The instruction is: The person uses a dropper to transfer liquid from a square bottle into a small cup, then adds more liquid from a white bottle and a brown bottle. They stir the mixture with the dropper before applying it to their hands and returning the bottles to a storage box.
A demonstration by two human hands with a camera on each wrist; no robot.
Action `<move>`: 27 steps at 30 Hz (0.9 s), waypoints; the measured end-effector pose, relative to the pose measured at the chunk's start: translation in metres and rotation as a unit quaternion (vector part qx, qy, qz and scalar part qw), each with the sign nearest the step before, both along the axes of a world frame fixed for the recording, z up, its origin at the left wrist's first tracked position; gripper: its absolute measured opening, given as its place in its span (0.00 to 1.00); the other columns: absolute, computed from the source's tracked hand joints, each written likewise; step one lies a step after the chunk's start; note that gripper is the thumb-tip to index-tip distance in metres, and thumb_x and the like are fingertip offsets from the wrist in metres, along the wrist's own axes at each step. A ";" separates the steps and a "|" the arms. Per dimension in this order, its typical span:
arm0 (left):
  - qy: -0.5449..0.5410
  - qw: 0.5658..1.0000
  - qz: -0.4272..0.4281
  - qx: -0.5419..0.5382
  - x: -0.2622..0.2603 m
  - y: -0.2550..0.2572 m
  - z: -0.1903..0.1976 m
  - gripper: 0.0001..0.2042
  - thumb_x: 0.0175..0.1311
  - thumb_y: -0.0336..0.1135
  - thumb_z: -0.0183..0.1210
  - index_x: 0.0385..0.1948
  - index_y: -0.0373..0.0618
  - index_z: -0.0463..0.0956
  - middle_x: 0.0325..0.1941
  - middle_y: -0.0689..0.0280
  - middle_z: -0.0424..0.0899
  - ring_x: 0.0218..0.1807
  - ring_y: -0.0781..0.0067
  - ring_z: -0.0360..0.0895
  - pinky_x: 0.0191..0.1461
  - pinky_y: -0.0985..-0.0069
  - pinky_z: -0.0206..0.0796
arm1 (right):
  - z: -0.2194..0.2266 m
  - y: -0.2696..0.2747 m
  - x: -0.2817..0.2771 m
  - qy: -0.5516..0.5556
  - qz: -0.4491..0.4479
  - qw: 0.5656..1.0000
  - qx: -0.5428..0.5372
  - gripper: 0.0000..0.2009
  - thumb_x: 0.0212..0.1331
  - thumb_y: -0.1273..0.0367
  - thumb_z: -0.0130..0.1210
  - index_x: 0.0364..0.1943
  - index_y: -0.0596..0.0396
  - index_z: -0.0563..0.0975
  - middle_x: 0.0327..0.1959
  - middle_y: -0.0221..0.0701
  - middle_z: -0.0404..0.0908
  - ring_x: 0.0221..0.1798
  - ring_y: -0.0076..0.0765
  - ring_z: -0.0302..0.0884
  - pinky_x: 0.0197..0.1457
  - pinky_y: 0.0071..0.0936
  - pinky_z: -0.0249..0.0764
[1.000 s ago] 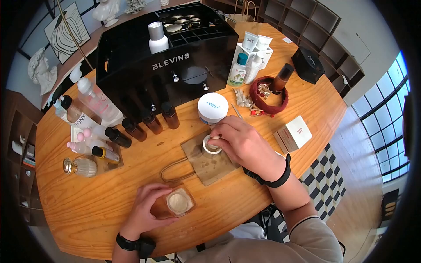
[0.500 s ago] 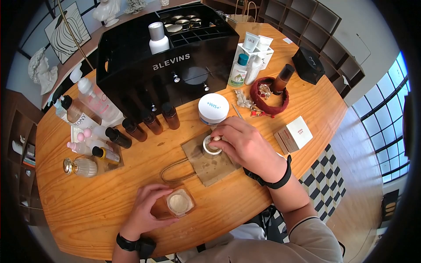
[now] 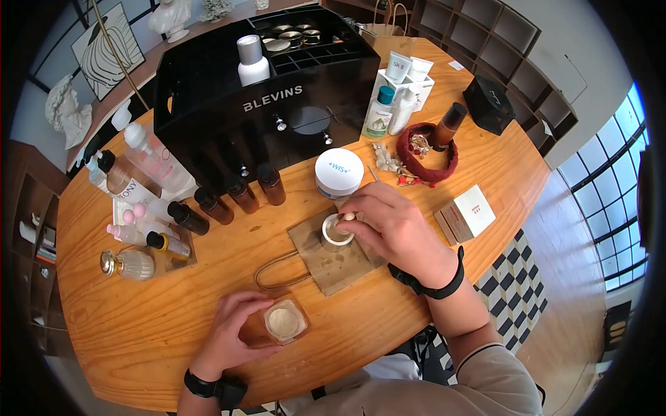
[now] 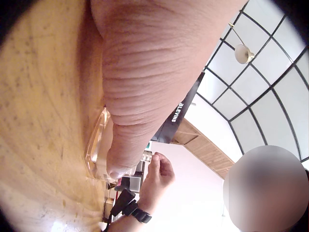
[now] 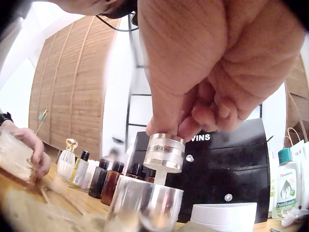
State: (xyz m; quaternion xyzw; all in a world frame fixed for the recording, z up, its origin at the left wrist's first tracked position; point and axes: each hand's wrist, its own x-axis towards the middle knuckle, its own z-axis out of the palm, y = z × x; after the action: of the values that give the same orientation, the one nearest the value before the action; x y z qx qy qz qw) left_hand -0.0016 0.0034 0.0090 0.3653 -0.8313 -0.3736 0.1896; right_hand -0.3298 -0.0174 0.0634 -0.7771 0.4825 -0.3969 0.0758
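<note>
My right hand (image 3: pixel 399 225) pinches a small round cap (image 5: pixel 165 153) with shiny bands and printed lettering between thumb and fingers. From the cap's underside a pale, translucent stem (image 5: pixel 160 178) runs down into the mouth of a silver cup (image 5: pixel 145 205). Seen from the head, the cup's white rim (image 3: pixel 338 243) sits on a flattened brown paper bag (image 3: pixel 340 270). On the front of the table, my left hand (image 3: pixel 232 329) curls thumb and fingers round a square clear jar (image 3: pixel 285 322) with a pale round middle. In the left wrist view, the fingers cover much of this jar.
Just behind the cup stands a white WIS tub (image 3: pixel 338 172). A black organizer (image 3: pixel 277 132) rises at the back. Several dark bottles (image 3: pixel 270 184) line its front, with more bottles at left. At right are a red ring-shaped band (image 3: pixel 433 173) and a white box (image 3: pixel 466 215).
My right hand has shifted slightly right, still pinching the cap over the cup. The left hand and the clear jar stay where they were.
</note>
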 end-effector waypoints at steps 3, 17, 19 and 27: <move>-0.006 1.000 0.003 0.006 0.001 0.001 0.000 0.37 0.38 0.40 0.82 0.57 0.50 0.77 0.60 0.62 0.75 0.62 0.57 0.69 0.67 0.62 0.61 | 0.002 0.001 -0.003 -0.014 -0.010 1.000 -0.002 0.08 0.56 0.73 0.65 0.37 0.59 0.79 0.37 0.37 0.78 0.41 0.47 0.78 0.44 0.38 0.76; -0.006 1.000 0.001 0.004 0.001 0.000 -0.002 0.37 0.36 0.40 0.82 0.56 0.48 0.77 0.60 0.60 0.76 0.64 0.56 0.70 0.68 0.62 0.61 | 0.008 0.003 -0.006 -0.038 -0.031 0.999 -0.014 0.09 0.57 0.72 0.66 0.36 0.59 0.78 0.37 0.36 0.79 0.40 0.47 0.79 0.43 0.38 0.75; -0.004 1.000 0.000 0.002 0.001 0.000 -0.002 0.38 0.36 0.40 0.82 0.56 0.48 0.77 0.60 0.60 0.76 0.63 0.56 0.70 0.68 0.62 0.61 | 0.007 0.002 -0.006 -0.040 -0.029 0.999 -0.015 0.09 0.57 0.72 0.66 0.36 0.59 0.78 0.37 0.36 0.79 0.41 0.47 0.78 0.44 0.38 0.75; -0.004 1.000 -0.001 0.003 0.001 0.000 -0.002 0.38 0.36 0.40 0.82 0.56 0.48 0.77 0.60 0.60 0.76 0.63 0.56 0.70 0.68 0.62 0.61 | 0.003 0.000 -0.005 -0.036 -0.027 0.999 -0.019 0.08 0.57 0.73 0.65 0.36 0.59 0.77 0.37 0.37 0.79 0.42 0.49 0.78 0.44 0.39 0.74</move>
State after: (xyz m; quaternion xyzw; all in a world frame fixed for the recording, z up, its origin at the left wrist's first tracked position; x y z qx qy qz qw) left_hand -0.0005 0.0033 0.0072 0.3666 -0.8311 -0.3750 0.1850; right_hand -0.3351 -0.0175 0.0666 -0.7499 0.4930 -0.4359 0.0676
